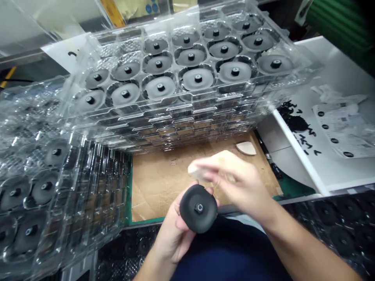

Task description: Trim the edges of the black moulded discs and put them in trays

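My left hand (175, 234) is wrapped around the edge of a black rounded disc (191, 218) with a small raised hub at its centre. The disc's hub side faces up toward me. Just above it, my right hand (238, 181) pinches a small whitish pad (195, 171), blurred by motion; its exact kind cannot be made out. The pad is close to the disc's far edge, and I cannot tell whether they touch. Under both hands lies a sheet of brown cardboard (152, 183), with a second white pad (246, 148) resting near its right far corner.
Beyond the cardboard rises a stack of clear plastic trays (175, 107) whose top pockets hold several similar black discs (198, 79). More trays (88, 171) stand at left. On the right, a white surface (348, 171) carries black scraps (295, 121) and a printed plastic bag (342, 125).
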`<state>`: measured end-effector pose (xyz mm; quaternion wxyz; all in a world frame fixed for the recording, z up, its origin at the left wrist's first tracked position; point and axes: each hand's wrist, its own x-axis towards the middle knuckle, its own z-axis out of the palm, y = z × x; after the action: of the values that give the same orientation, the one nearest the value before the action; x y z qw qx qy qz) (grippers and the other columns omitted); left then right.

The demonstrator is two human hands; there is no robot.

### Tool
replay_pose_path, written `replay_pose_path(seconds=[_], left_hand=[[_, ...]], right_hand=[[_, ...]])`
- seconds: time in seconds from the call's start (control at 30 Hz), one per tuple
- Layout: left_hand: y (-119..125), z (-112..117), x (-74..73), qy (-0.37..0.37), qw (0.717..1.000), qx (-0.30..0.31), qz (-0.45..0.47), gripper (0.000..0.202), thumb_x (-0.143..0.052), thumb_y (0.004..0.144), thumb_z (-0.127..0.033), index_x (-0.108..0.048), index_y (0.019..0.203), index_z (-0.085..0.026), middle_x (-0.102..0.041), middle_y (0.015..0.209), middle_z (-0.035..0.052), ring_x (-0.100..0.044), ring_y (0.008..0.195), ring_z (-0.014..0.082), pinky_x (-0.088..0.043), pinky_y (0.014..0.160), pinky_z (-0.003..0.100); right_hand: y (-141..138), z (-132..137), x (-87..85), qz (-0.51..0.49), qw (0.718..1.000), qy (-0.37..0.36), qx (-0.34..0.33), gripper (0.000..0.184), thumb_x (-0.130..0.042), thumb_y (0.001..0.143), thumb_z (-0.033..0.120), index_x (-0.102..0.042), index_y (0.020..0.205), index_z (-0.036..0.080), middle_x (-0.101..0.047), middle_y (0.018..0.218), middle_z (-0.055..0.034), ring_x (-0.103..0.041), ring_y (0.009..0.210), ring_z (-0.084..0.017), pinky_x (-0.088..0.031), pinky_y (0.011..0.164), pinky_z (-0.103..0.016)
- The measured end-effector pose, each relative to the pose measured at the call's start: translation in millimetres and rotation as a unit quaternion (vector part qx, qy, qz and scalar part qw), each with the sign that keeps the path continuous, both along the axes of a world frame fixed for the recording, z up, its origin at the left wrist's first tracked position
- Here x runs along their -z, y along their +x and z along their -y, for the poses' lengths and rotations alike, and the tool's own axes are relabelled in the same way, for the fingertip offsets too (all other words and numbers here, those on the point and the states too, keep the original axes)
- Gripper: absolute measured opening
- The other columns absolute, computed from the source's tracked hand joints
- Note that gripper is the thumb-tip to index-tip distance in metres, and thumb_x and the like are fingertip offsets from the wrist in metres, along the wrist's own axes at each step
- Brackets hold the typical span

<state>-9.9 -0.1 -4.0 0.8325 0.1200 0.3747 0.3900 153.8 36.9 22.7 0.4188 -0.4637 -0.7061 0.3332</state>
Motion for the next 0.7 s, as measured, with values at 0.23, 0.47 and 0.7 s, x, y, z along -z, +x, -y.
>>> replay_pose_path(seconds=[0.23, 0.47, 0.7], left_hand=[[-16, -1, -2.6, -0.010, 0.999, -0.032, 0.029, 0.053, -0.081, 0.060, -0.037, -0.065, 0.110, -0.028, -0.069, 0.114, 0.0037, -0.066, 0.100, 0.0221, -0.050, 0.089, 0.029], [-14, -5, -1.9, -0.021, 0.999, -0.035, 0.011, 0.055, -0.081, 0.057, -0.040, -0.066, 0.109, -0.029, -0.069, 0.113, 0.0027, -0.066, 0.099, 0.0215, -0.050, 0.088, 0.028], [-9, -6, -1.6, 0.003, 1.000, -0.028, 0.010, 0.059, -0.081, 0.057, -0.041, -0.065, 0.112, -0.027, -0.068, 0.114, 0.0062, -0.066, 0.097, 0.0224, -0.050, 0.084, 0.027]], right_hand=[[18, 17, 97.0, 0.104, 0.972, -0.200, 0.062, 0.021, -0.050, 0.084, 0.024, -0.071, 0.086, 0.021, -0.065, 0.098, -0.0087, -0.064, 0.094, -0.024, -0.052, 0.082, -0.038], [1, 62, 125.7, 0.188, 0.951, -0.212, 0.125, 0.039, -0.052, 0.079, 0.027, -0.062, 0.116, 0.017, -0.055, 0.118, -0.0181, -0.066, 0.066, -0.023, -0.055, 0.063, -0.044], [10, 22, 88.7, 0.130, 0.968, -0.158, 0.147, 0.028, -0.046, 0.086, 0.026, -0.063, 0.107, 0.016, -0.068, 0.095, -0.0093, -0.065, 0.078, -0.021, -0.054, 0.069, -0.034]])
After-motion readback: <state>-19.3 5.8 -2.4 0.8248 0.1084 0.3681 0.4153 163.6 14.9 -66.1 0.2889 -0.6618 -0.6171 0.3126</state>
